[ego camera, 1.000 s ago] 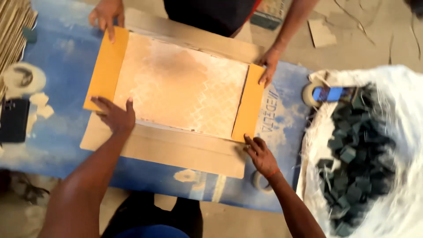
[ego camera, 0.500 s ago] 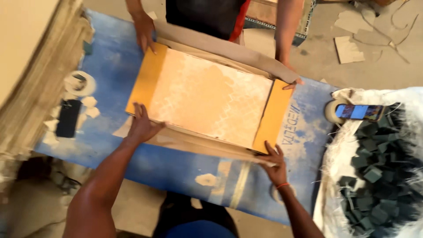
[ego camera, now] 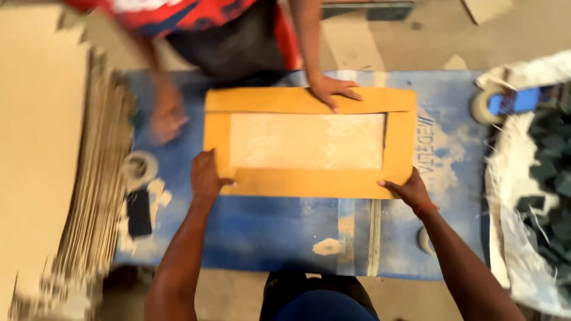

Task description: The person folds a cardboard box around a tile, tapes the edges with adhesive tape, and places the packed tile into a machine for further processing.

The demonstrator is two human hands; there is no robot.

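1. Fingers of the left hand [ego camera: 205,177] lie flat and close together on the near-left corner of the cardboard wrap [ego camera: 309,183], pressing its folded flap down; nothing is pinched.
2. Fingers of the right hand [ego camera: 410,191] press the near-right corner of the same flap, slightly spread, thumb on top.
3. Between the two hands the flap runs left to right, its long axis parallel to the near edge of the table [ego camera: 267,232]; both hands sit at its ends, about equally close.
4. Inside the frame of folded flaps, a pale patterned tile [ego camera: 306,141] shows, lying flat, just beyond the person's fingers.
5. Across the table, a co-worker's hand [ego camera: 333,89] presses the far flap; their other hand [ego camera: 166,116] is blurred, off the wrap to the left.
6. Outward: a tape roll [ego camera: 140,168] and a dark phone-like slab [ego camera: 140,212] at left beside stacked cardboard sheets [ego camera: 89,196]; a white sack of dark pieces [ego camera: 550,178] at right.
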